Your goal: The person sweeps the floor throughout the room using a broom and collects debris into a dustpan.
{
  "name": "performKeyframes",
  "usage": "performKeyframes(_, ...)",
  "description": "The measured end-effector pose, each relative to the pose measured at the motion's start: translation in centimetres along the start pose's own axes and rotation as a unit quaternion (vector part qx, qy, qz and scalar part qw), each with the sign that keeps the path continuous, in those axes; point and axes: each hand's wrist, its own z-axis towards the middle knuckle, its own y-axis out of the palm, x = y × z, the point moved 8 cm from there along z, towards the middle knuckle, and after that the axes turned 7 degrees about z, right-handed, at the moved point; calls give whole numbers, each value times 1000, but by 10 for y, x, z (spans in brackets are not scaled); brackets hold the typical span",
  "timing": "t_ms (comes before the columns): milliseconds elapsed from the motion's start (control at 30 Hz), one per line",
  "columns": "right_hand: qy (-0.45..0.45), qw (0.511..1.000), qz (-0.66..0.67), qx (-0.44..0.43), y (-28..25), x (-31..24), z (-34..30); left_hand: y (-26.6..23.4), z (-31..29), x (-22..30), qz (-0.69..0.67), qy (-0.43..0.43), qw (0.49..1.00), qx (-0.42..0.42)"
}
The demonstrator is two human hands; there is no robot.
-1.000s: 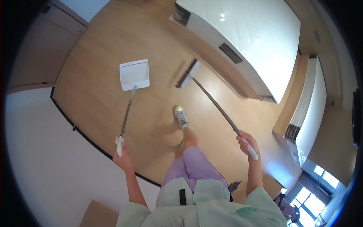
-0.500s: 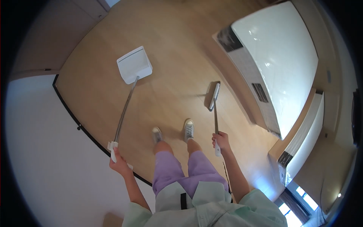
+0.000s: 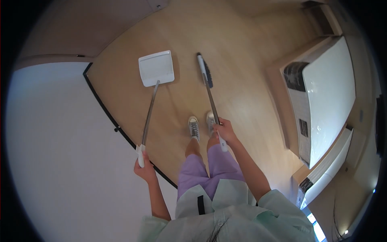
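My left hand [image 3: 145,169] is closed round the white grip of a long-handled dustpan. Its white pan [image 3: 156,69] is out ahead of me, low over or on the floor, at the end of a thin metal pole. My right hand [image 3: 225,131] grips a long-handled broom by its grey pole, just above the white end. The broom's narrow head [image 3: 203,69], white with dark bristles, is to the right of the pan and apart from it. Whether the bristles touch the floor I cannot tell.
Wood-look floor [image 3: 242,92] spreads around my shoes [image 3: 194,128]. On the left a white wall [image 3: 72,153] meets it along a black skirting [image 3: 109,117]. Plastic-wrapped white mattresses [image 3: 330,97] on wooden bases line the right. A brown door or panel [image 3: 80,32] stands at the far left.
I have stepped forward and turned slightly. The broom head has swung forward and left, closer to the dustpan, and my right hand has come inward. Both hands keep their holds.
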Motion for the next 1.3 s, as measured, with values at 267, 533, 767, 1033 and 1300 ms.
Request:
performKeyframes(267,17,985,-64,-160,137,-134,56,-30,109,9,27,-39,995,82)
performKeyframes(533,81,969,-60,-228,247,-257,159,8,237,93,157,28,986,53)
performKeyframes(767,54,950,-167,-257,348,-321,264,6,321,119,206,-23,978,-13)
performKeyframes(1033,263,919,159,-249,374,-424,385,1,427,155,279,-2,956,-93)
performKeyframes(1300,237,884,352,-198,206,-446,422,12,479,204,592,-51,757,-272)
